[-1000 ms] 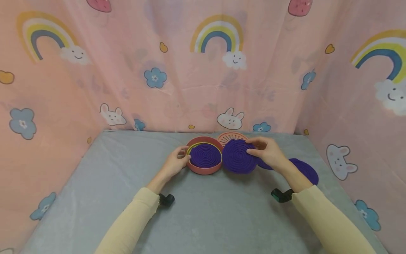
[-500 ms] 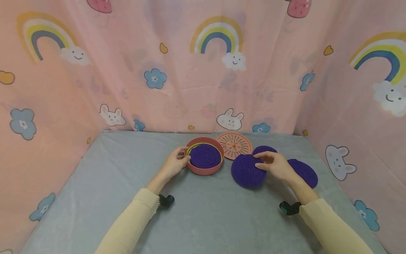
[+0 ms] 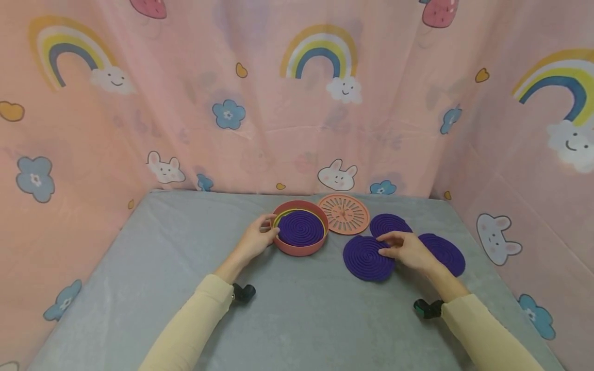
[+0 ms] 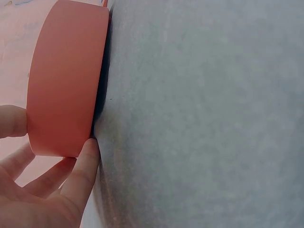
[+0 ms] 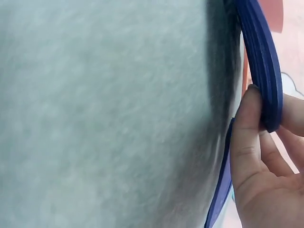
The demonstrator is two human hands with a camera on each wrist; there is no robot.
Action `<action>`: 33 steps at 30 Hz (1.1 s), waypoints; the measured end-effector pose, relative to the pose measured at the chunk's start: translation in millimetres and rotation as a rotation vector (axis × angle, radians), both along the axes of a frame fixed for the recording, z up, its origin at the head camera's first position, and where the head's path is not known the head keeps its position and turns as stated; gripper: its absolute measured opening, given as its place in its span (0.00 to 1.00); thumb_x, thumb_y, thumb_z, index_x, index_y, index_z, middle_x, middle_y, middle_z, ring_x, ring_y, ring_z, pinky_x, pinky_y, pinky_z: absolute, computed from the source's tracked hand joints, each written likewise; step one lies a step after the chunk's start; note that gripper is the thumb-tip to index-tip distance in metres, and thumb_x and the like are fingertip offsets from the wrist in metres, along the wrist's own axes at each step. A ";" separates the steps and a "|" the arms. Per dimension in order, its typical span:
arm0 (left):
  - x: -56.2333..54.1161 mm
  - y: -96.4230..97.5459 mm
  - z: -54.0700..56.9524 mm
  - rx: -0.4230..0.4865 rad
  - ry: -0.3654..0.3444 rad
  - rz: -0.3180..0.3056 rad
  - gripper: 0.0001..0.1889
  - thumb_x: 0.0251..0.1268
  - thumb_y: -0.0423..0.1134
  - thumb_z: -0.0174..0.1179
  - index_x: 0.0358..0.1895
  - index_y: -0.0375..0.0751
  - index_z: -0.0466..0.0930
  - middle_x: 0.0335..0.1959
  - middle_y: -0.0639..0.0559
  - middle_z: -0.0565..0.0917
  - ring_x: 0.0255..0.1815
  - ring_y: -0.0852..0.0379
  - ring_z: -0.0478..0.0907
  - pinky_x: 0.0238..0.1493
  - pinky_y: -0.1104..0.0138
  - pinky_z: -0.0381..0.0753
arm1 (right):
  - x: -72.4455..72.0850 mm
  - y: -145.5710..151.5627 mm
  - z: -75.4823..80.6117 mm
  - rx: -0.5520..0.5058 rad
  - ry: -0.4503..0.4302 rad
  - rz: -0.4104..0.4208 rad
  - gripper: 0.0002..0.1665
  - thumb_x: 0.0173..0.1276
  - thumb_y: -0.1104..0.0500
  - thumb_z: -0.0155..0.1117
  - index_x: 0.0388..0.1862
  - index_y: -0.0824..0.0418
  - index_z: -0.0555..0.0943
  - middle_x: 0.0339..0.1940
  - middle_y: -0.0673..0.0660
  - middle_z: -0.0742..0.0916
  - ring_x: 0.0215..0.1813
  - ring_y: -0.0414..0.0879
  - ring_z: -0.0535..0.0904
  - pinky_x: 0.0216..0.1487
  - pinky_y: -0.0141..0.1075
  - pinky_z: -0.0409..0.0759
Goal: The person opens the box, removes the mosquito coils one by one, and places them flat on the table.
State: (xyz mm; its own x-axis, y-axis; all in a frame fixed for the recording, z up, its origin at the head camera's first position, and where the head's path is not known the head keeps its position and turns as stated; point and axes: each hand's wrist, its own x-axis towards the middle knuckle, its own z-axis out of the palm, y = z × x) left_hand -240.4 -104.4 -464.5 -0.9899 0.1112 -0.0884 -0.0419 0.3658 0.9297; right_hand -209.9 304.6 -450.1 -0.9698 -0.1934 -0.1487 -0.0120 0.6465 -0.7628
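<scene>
A round terracotta-red box [image 3: 300,251] holds a purple spiral-wound coaster [image 3: 300,228] with a yellow edge showing around it. My left hand [image 3: 255,238] grips the box's left side; in the left wrist view, the fingers [image 4: 83,175] are at its wall and bottom edge. My right hand [image 3: 410,250] pinches the right edge of another purple spiral coaster [image 3: 367,260]. The right wrist view has this coaster [image 5: 260,61] between thumb and fingers, close over the cloth and slightly tilted. Two more purple coasters lie near that hand, one behind it [image 3: 389,223] and one to its right [image 3: 444,254].
A peach slotted round lid [image 3: 344,219] lies between the box and the coasters. Grey cloth [image 3: 297,314] covers the table. Pink patterned curtains [image 3: 260,144] stand along the back and both sides. Each wrist carries a small black camera [image 3: 243,293].
My right hand has carried its coaster rightward and toward me, away from the box and lower, uncovering the lid and the coaster behind. My left hand has stayed at the box.
</scene>
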 end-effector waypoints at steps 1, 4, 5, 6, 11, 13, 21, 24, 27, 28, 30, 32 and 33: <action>0.1 -0.1 -0.1 0.002 -0.002 0.002 0.24 0.74 0.40 0.61 0.70 0.46 0.73 0.69 0.38 0.73 0.68 0.42 0.74 0.54 0.59 0.84 | 0.4 0.6 -1.1 0.011 0.005 0.006 0.25 0.71 0.56 0.69 0.64 0.66 0.79 0.63 0.69 0.79 0.63 0.63 0.73 0.59 0.55 0.76; 1.0 -0.2 -1.1 0.000 0.011 -0.003 0.24 0.74 0.39 0.61 0.70 0.45 0.73 0.68 0.37 0.73 0.68 0.41 0.74 0.55 0.58 0.84 | 1.1 3.0 -3.7 0.049 0.033 0.023 0.24 0.71 0.57 0.69 0.62 0.67 0.80 0.58 0.68 0.82 0.57 0.60 0.78 0.51 0.47 0.81; 1.1 -0.3 -1.5 -0.001 0.016 -0.007 0.24 0.74 0.40 0.61 0.71 0.45 0.73 0.68 0.37 0.73 0.68 0.41 0.74 0.55 0.58 0.84 | 1.3 3.9 -4.1 0.064 0.046 0.025 0.24 0.72 0.58 0.68 0.62 0.68 0.80 0.56 0.67 0.83 0.55 0.58 0.79 0.48 0.44 0.82; 1.2 -0.3 -2.0 0.000 0.021 -0.010 0.24 0.74 0.39 0.61 0.71 0.45 0.72 0.68 0.37 0.73 0.68 0.40 0.74 0.55 0.57 0.84 | 1.0 5.0 -4.3 0.077 0.055 0.021 0.23 0.72 0.58 0.68 0.61 0.68 0.80 0.54 0.66 0.84 0.52 0.56 0.80 0.45 0.42 0.82; 0.6 -0.4 -4.0 0.010 0.027 -0.017 0.24 0.74 0.39 0.61 0.71 0.44 0.72 0.68 0.36 0.73 0.68 0.40 0.74 0.56 0.57 0.84 | -0.6 8.7 0.6 0.107 0.090 0.003 0.21 0.72 0.60 0.66 0.60 0.69 0.79 0.48 0.64 0.86 0.45 0.51 0.83 0.41 0.39 0.83; 0.2 -0.3 -3.6 0.012 0.022 -0.016 0.24 0.74 0.39 0.60 0.71 0.44 0.72 0.68 0.36 0.73 0.68 0.40 0.74 0.56 0.57 0.84 | -1.0 9.9 4.4 0.104 0.093 -0.004 0.21 0.73 0.61 0.65 0.60 0.70 0.79 0.48 0.64 0.86 0.45 0.52 0.83 0.43 0.40 0.83; 1.9 -0.1 1.0 0.004 0.022 -0.016 0.25 0.75 0.39 0.60 0.71 0.44 0.71 0.68 0.36 0.72 0.68 0.40 0.73 0.57 0.56 0.83 | -1.7 5.3 24.5 0.059 0.100 -0.038 0.23 0.77 0.59 0.61 0.65 0.71 0.76 0.55 0.69 0.84 0.50 0.59 0.84 0.48 0.48 0.86; 2.1 -0.4 1.8 0.002 0.030 -0.018 0.24 0.75 0.39 0.60 0.71 0.43 0.71 0.68 0.36 0.73 0.68 0.40 0.73 0.57 0.56 0.83 | -1.9 -1.6 31.4 0.033 0.109 -0.042 0.24 0.79 0.57 0.59 0.66 0.70 0.75 0.59 0.70 0.82 0.54 0.61 0.83 0.50 0.47 0.86; 2.2 -0.6 2.1 0.001 0.028 -0.021 0.24 0.75 0.39 0.60 0.71 0.43 0.71 0.69 0.35 0.72 0.68 0.40 0.73 0.57 0.56 0.83 | -1.1 -10.6 37.2 -0.007 0.121 -0.045 0.25 0.79 0.55 0.59 0.67 0.69 0.75 0.61 0.69 0.82 0.57 0.61 0.82 0.51 0.46 0.86; 2.3 -0.7 2.6 0.001 0.025 -0.021 0.24 0.75 0.39 0.60 0.72 0.44 0.71 0.69 0.36 0.72 0.68 0.40 0.73 0.57 0.56 0.83 | -0.8 -13.9 38.9 -0.021 0.129 -0.046 0.25 0.79 0.54 0.60 0.66 0.69 0.75 0.61 0.69 0.82 0.57 0.61 0.82 0.52 0.46 0.86; 2.5 -0.6 3.1 0.001 0.019 -0.022 0.24 0.75 0.39 0.60 0.72 0.44 0.71 0.69 0.36 0.72 0.69 0.40 0.73 0.56 0.56 0.83 | -0.5 -21.4 42.2 -0.047 0.147 -0.048 0.25 0.78 0.54 0.60 0.66 0.69 0.76 0.60 0.69 0.83 0.57 0.61 0.82 0.52 0.48 0.85; 2.7 -0.4 3.5 -0.001 0.016 -0.022 0.24 0.75 0.39 0.60 0.71 0.44 0.72 0.69 0.36 0.72 0.69 0.40 0.73 0.56 0.57 0.84 | -0.4 -29.2 44.8 -0.051 0.171 -0.046 0.24 0.78 0.55 0.61 0.65 0.68 0.77 0.58 0.69 0.84 0.56 0.62 0.82 0.52 0.50 0.85; 2.8 -0.3 3.7 -0.003 0.015 -0.020 0.24 0.75 0.40 0.60 0.71 0.44 0.72 0.69 0.36 0.72 0.68 0.41 0.73 0.56 0.57 0.84 | -0.4 -33.1 45.9 -0.046 0.182 -0.043 0.24 0.78 0.54 0.61 0.65 0.68 0.77 0.57 0.68 0.84 0.55 0.61 0.83 0.51 0.50 0.86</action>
State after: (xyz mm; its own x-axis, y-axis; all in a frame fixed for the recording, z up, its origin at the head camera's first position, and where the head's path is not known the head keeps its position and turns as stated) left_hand -237.5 -104.7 -460.8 -0.9886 0.1310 -0.0740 -0.0206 0.3691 0.9291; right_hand -210.3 271.4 -404.1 -0.9874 -0.1534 0.0384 -0.1257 0.6139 -0.7793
